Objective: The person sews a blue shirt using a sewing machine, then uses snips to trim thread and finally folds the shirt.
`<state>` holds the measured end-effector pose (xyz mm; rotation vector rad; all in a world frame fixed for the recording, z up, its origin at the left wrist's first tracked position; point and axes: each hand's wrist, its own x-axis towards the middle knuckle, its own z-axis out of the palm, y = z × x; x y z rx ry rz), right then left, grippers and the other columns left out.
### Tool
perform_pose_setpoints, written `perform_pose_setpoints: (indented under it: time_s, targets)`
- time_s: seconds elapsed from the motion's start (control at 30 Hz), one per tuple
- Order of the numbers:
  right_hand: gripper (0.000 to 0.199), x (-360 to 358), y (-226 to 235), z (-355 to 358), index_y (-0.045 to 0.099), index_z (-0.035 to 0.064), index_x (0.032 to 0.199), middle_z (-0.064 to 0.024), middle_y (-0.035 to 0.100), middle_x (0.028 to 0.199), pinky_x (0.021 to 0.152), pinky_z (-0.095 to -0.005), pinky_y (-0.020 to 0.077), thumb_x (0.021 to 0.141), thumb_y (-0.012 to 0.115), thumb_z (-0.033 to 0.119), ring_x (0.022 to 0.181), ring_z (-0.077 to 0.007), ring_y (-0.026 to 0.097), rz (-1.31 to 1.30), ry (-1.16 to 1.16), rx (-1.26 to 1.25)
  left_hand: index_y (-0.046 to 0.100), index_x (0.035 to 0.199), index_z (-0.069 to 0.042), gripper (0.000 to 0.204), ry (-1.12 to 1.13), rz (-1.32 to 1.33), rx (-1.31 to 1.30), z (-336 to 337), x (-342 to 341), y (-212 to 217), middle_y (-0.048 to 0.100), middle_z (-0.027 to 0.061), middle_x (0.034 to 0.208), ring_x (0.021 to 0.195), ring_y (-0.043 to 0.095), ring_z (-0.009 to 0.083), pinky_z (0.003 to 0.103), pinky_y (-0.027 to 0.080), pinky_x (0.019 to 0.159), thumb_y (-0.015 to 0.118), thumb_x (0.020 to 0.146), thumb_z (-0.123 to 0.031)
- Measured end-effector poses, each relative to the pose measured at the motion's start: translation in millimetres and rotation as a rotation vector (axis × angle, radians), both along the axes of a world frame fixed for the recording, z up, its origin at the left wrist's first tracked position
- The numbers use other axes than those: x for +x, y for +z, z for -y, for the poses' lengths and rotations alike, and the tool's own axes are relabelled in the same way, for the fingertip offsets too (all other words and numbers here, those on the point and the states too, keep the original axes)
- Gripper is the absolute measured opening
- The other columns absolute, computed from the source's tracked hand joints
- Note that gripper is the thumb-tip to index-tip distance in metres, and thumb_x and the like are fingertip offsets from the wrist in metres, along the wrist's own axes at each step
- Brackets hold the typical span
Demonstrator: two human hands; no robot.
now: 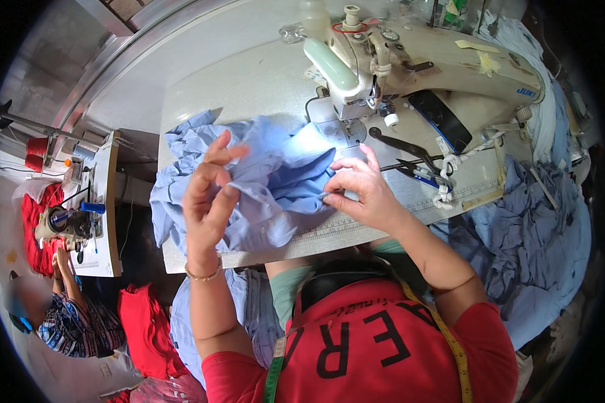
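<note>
A light blue garment (296, 171) lies bunched on the sewing table, in front of the sewing machine's needle area. My right hand (366, 191) pinches its right edge between thumb and fingertips. Over the left part of the cloth, my left hand (208, 198) has its thumb and a finger closed on a fold, while its upper fingers are raised and slightly blurred. Part of the cloth between the hands is smeared by motion. The sewing machine (356, 80) stands just beyond, with its presser foot close to the garment's far right edge.
Right of the needle lie a smartphone (440, 121), a dark curved lever (403, 144) and scissors (417, 173). A ruler strip (383, 218) runs along the table's near edge. More blue cloth (517, 235) is heaped at the right. Another person (81, 322) sits at a machine at far left.
</note>
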<state>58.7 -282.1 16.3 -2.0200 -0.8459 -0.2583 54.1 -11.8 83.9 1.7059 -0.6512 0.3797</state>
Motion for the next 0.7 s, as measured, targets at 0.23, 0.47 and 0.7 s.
perform_pose_setpoints:
  time_s: [0.23,0.47,0.7]
  targets:
    - [0.019,-16.7,-5.9,9.0,0.058,0.0034,0.107,-0.0012,0.057,0.089,0.078,-0.0247,0.0435,0.09,0.062,0.01,0.087,-0.0094,0.052,-0.744,0.151,0.336,0.06,0.104,0.0,0.025,-0.168,-0.268,0.427,57.0,21.4,8.3,0.065,0.0113,0.092,0.083,0.063,0.0188,0.03,0.048,0.08,0.069,0.083,-0.007]
    - [0.055,-15.4,-25.2,23.2,0.038,0.0026,0.137,-0.002,0.053,0.095,0.074,-0.0214,0.0449,0.088,0.062,0.002,0.085,-0.006,0.053,-0.906,0.035,0.548,0.059,0.106,-0.001,0.029,-0.469,-0.485,0.32,93.0,72.6,-50.2,0.059,-0.0013,0.09,0.084,0.053,0.006,0.022,0.046,0.077,0.073,0.084,-0.013]
    - [0.046,-7.0,-23.8,25.1,0.049,-0.0035,0.129,-0.0029,0.059,0.097,0.074,-0.0226,0.0475,0.087,0.064,0.005,0.087,-0.0078,0.057,-0.979,0.001,0.483,0.058,0.106,-0.003,0.026,-0.499,-0.494,0.345,97.9,77.7,-51.6,0.058,-0.0032,0.086,0.082,0.051,0.0046,0.021,0.044,0.076,0.071,0.086,-0.014]
